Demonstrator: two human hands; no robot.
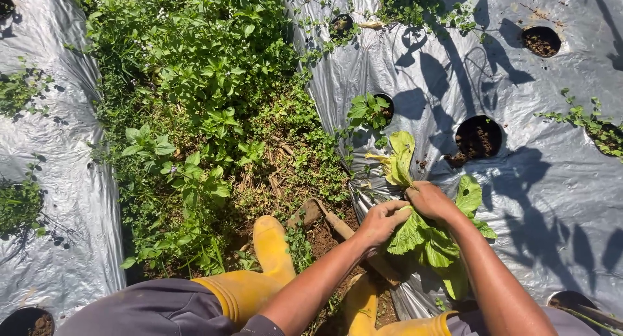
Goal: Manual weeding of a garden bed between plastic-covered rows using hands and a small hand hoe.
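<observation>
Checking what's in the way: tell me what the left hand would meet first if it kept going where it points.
The left hand points right, into the leafy green plant it already grips; past that, the right hand.

The person wears tall rubber boots in a bright yellow. The left boot [269,261] shows a smooth, rounded toe and a wide shaft with a rolled rim at its top, a little soil clinging to the surface. The right boot [370,310] is the same yellow, and its rim shows as a curved band at the lower edge of the view. Grey trousers [152,310] of a plain, matt cloth are tucked into both boot tops. Both forearms are bare, with no sleeves, gloves, watch or rings showing on the left hand [379,222] or the right hand [429,201].
</observation>
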